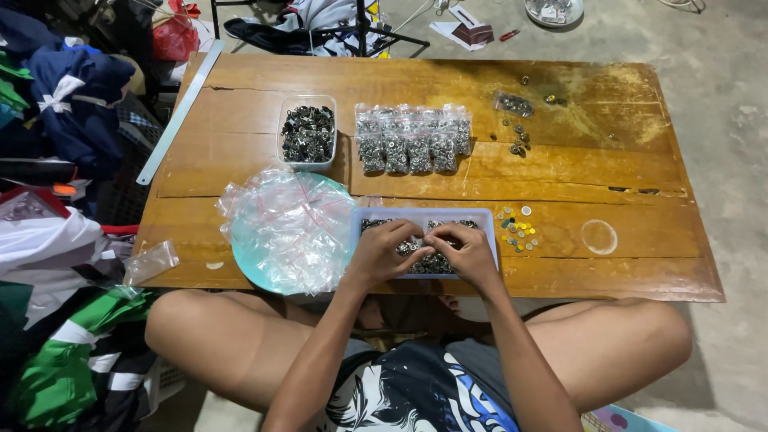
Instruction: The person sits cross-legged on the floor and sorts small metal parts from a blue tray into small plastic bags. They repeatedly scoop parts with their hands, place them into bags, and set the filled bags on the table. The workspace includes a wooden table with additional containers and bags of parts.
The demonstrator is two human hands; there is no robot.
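Here, hands (428, 252) inside tray (490, 232) rim.

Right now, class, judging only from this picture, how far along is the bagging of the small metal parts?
Done: a row of filled small bags lies mid-table. In hand: the left hand and right hand meet over the blue tray of loose parts. Left: that tray's parts, a full clear tub, and a heap of empty bags on the round plate.

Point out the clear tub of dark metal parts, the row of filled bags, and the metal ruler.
clear tub (307, 134), head view, dark contents.
filled bags (413, 141), head view, middle bag.
metal ruler (181, 112), head view, mid-length.
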